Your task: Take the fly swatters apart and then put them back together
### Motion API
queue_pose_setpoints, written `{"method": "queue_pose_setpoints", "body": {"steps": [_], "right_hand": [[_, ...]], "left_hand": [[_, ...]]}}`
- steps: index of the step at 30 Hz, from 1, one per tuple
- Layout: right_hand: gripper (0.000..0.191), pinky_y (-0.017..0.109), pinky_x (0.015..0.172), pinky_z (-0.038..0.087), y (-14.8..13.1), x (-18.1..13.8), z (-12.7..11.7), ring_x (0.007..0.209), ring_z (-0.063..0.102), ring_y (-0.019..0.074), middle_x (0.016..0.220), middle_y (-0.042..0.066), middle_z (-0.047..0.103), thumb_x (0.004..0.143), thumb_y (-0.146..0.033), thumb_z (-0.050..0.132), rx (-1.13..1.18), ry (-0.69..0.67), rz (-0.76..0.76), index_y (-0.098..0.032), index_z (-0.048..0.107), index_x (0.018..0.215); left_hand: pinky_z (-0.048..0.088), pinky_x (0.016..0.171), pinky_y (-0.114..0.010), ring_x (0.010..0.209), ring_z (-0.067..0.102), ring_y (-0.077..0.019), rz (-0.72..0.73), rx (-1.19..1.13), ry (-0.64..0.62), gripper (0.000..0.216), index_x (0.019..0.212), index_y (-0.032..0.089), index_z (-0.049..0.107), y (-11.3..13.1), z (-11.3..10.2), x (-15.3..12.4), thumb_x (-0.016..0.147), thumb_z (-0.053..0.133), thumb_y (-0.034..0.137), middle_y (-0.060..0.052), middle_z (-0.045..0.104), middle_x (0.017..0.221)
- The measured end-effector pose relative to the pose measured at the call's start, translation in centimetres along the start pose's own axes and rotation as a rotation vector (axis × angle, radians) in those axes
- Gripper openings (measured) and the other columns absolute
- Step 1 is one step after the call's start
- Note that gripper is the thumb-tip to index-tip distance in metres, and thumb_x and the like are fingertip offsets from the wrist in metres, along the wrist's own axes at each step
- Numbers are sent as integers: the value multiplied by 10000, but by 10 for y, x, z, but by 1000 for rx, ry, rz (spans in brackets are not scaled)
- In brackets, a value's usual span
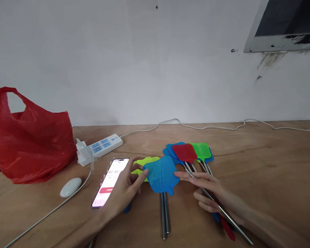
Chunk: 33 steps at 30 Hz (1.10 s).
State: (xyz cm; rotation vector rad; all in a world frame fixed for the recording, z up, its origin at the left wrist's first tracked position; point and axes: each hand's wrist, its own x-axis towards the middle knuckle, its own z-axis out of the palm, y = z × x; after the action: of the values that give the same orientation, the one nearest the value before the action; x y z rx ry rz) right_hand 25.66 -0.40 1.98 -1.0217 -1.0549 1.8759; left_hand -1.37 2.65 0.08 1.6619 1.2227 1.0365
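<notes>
A blue perforated fly swatter head (pixel 162 175) is tilted between my hands, a short stub at its lower edge. My left hand (pixel 126 187) pinches its left edge between thumb and fingers. With an extended finger, my right hand (pixel 209 191) touches its right edge, while its other fingers curl around a thin silver rod (pixel 231 220) that slants down to the right. Behind the blue head lies a yellow-green swatter head (pixel 150 161). Two silver rods (pixel 164 217) run toward me below it. The far ends of these rods are hidden.
A pile of swatters with red (pixel 184 153), green (pixel 202 151) and blue heads lies at the right. Leftward are a lit phone (pixel 111 182), a white mouse (pixel 70 187), a power strip (pixel 100 148) and a red plastic bag (pixel 33 137). A white cable (pixel 209 127) runs along the wall.
</notes>
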Motion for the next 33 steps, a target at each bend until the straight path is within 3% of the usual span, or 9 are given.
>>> {"method": "queue_pose_setpoints", "body": {"steps": [2, 5, 8, 14, 18, 21, 24, 29, 33], "right_hand": [[279, 206, 362, 169, 2, 0, 0, 370, 230, -20, 1308, 110, 674, 835, -391, 727, 23, -16, -13, -261, 779, 1076], [267, 204, 375, 175, 5, -1, 0, 377, 258, -26, 1458, 111, 570, 870, -363, 697, 32, -57, -3, -299, 763, 1121], [275, 202, 372, 150, 3, 0, -1, 374, 259, -26, 1452, 124, 574, 887, -405, 678, 10, -27, -26, -286, 762, 1120], [329, 179, 365, 173, -2, 5, -6, 371, 252, -30, 1223, 120, 709, 874, -446, 699, -29, 96, -122, -243, 741, 1129], [375, 174, 350, 188, 3, 8, -7, 353, 256, -9, 877, 45, 732, 881, -489, 672, -39, 91, -113, -206, 722, 1122], [426, 176, 334, 183, 5, 9, -7, 325, 245, 24, 549, -42, 578, 894, -523, 623, -44, 105, -118, -171, 703, 1119], [449, 179, 331, 169, 3, 8, -8, 325, 193, 38, 441, -99, 405, 875, -520, 611, -18, 130, -114, -144, 686, 1109], [492, 191, 340, 164, 1, 7, -6, 354, 164, 52, 471, -117, 341, 835, -460, 592, 58, 177, -120, -144, 617, 1211], [565, 186, 373, 226, 4, 7, -1, 392, 295, 70, 541, -97, 450, 840, -474, 632, -61, 285, -209, -217, 512, 1328]], "left_hand": [[419, 376, -194, 460, 561, -83, -52, -70, -65, 469, 1298, 287, 423, 0, 0, 1, 929, 613, 503, 23, 599, 936], [482, 414, -219, 489, 601, -128, -78, -147, -136, 508, 1284, 249, 449, 3, 0, 3, 894, 651, 504, 54, 584, 747], [484, 433, -218, 510, 581, -124, -27, -124, -48, 456, 1248, 241, 484, 6, -4, 6, 894, 635, 486, 61, 555, 721], [452, 478, -227, 593, 577, -139, 92, 154, 125, 318, 1208, 237, 488, -5, -15, 13, 942, 526, 408, 29, 583, 807], [483, 554, -278, 660, 624, -183, 135, 368, 150, 298, 1231, 231, 470, -11, -18, 16, 969, 452, 373, 1, 640, 832], [493, 609, -331, 664, 630, -203, 187, 661, 167, 299, 1241, 224, 467, -8, -19, 15, 974, 426, 354, -31, 660, 930], [500, 655, -368, 864, 661, -279, 264, 960, 204, 284, 1226, 221, 494, -7, -17, 11, 989, 408, 353, -83, 637, 1091], [518, 771, -401, 974, 630, -287, 441, 999, 55, 234, 1155, 212, 560, -9, -10, 6, 1015, 398, 307, -95, 628, 1097], [513, 816, -421, 951, 613, -272, 470, 933, -113, 184, 1054, 210, 595, -8, -6, 2, 1010, 427, 271, -86, 635, 1058]]}}
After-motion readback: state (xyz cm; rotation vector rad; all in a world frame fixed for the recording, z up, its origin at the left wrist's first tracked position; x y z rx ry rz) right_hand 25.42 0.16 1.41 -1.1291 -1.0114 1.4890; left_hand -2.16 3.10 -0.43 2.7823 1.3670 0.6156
